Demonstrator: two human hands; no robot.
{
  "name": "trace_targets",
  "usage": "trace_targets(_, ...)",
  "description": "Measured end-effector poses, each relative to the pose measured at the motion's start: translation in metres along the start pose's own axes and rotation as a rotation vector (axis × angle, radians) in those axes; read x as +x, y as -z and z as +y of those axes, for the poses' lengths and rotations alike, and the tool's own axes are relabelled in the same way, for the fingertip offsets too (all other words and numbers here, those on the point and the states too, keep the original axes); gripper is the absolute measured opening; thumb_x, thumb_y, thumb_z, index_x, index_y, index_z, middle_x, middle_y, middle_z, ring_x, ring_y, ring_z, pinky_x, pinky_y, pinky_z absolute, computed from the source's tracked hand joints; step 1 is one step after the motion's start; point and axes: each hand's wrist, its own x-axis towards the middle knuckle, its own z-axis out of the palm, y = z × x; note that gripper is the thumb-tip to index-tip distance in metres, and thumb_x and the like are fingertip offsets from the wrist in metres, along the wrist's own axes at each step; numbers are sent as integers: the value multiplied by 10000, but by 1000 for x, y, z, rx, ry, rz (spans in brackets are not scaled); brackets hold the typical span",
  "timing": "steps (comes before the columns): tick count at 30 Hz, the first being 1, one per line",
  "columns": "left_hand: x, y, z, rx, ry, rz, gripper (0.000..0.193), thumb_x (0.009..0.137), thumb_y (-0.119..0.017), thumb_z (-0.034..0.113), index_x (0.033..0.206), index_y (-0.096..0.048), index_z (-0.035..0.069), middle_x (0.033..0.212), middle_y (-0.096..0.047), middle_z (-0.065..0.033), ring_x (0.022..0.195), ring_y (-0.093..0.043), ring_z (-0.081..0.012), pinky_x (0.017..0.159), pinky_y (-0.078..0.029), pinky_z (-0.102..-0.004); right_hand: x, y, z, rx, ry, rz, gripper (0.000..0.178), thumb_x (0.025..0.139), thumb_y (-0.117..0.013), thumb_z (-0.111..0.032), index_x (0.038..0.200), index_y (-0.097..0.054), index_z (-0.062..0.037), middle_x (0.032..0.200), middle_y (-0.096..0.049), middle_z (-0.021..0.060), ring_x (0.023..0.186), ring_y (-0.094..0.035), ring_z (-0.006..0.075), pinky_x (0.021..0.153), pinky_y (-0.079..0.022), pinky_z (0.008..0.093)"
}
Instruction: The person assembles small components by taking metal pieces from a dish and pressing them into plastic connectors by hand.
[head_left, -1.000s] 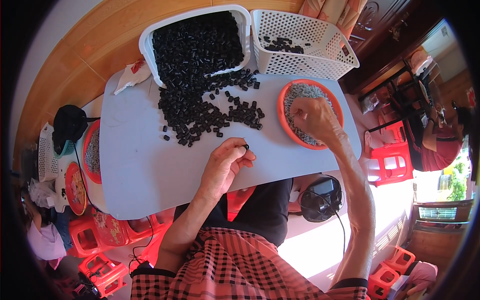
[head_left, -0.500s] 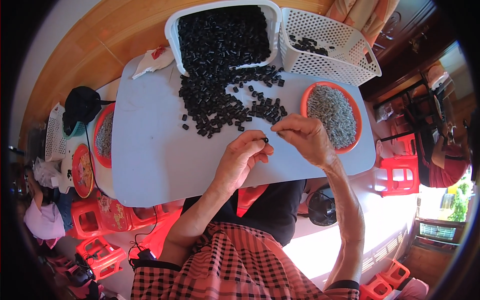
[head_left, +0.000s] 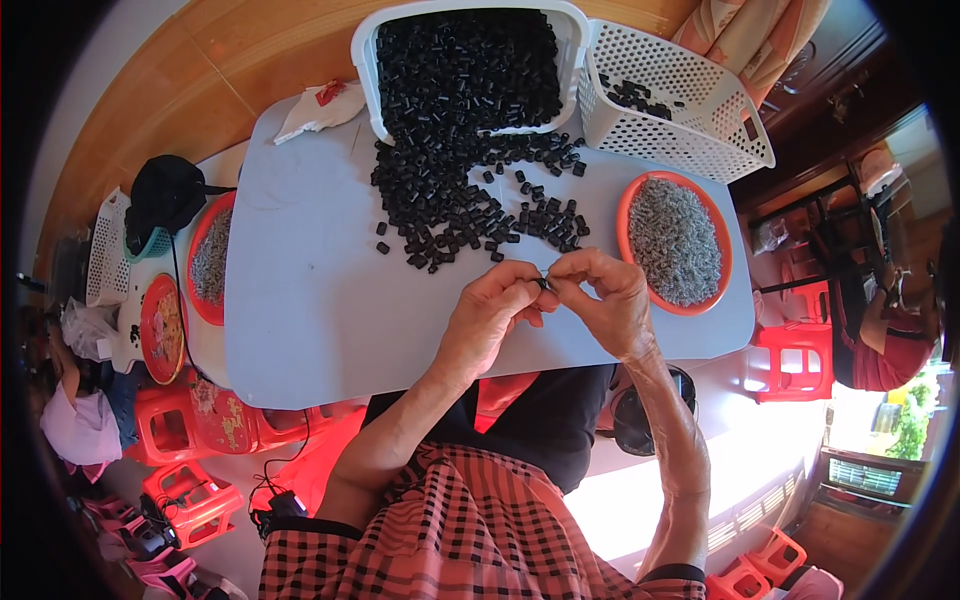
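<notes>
- Pale blue-grey table (head_left: 330, 330) in the middle, standing on a light floor (head_left: 740, 470) washed with bright sunlight.
- Warm wooden wall panelling (head_left: 150, 110) along the upper left.
- Dark wooden cabinet (head_left: 850, 90) at the upper right, patterned curtain (head_left: 750, 40) beside it.
- Red plastic stools: one (head_left: 790, 360) right of the table, several (head_left: 190, 495) at the lower left.
- Greenery through an opening (head_left: 910, 420) at the far right.
- Another person in red (head_left: 880, 345) seated near that edge.

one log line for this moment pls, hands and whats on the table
left hand pinching small black piece | right hand fingertips on same piece | above grey table | black pieces pile beyond | orange bowl right
</notes>
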Motion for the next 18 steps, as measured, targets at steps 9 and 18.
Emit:
trace_targets(9, 1, 8, 0, 123, -83, -23, 140, 946, -502, 120, 1007, -563, 10, 865, -655, -76, 787, -593, -115, 698, -467, -248, 6, -8, -6, 64, 21, -29, 117, 800, -656, 9, 913, -684, 15, 834, -660, 67, 766, -634, 110, 700, -501, 252)
trace_targets(18, 2, 26, 2, -96, -67, 40, 140, 953, -470, 119, 1010, -532, 8, 873, -647, -97, 782, -605, -132, 688, -464, -249, 36, -17, -13, -140, -116, -284, 102, 838, -671, -90, 829, -685, 10, 763, -645, 49, 696, -596, 88, 650, -488, 249)
